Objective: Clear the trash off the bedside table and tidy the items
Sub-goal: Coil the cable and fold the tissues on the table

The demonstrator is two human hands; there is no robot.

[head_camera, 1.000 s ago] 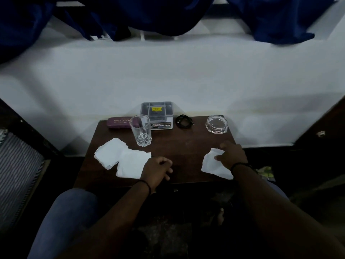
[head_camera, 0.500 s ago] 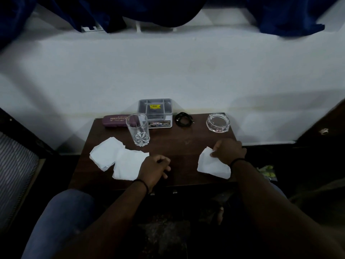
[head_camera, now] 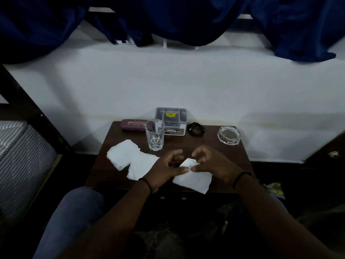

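**Both hands on one tissue at the front of the bedside table**

Dim room, white wall behind, dark blue curtain (head_camera: 177,17) hanging across the top. Small dark wooden table (head_camera: 229,154) sits against the wall, striped mattress (head_camera: 20,161) off to the left.

Person's sitting in front of it, a knee in blue jeans (head_camera: 74,212) showing bottom left. Left hand (head_camera: 164,169) and right hand (head_camera: 214,163) meet over the front middle of the table, both pinching the same white tissue (head_camera: 194,180). Thumbs and fingertips are curled onto its upper corner, the rest of the fingers loosely bent above. Its lower part hangs over the front edge of the table. Thin black band on each wrist.

Two more tissues (head_camera: 130,159) lie flat on the left side, overlapping each other, the nearer one partly under the left wrist.

Back row, left to right: maroon case (head_camera: 132,124) with gold lettering, grey box (head_camera: 171,120) with a yellow sticker, coiled black cable (head_camera: 196,128), glass ashtray (head_camera: 229,135) near the right corner. An upright, see-through tumbler (head_camera: 155,134) stands just in front of the case and box.
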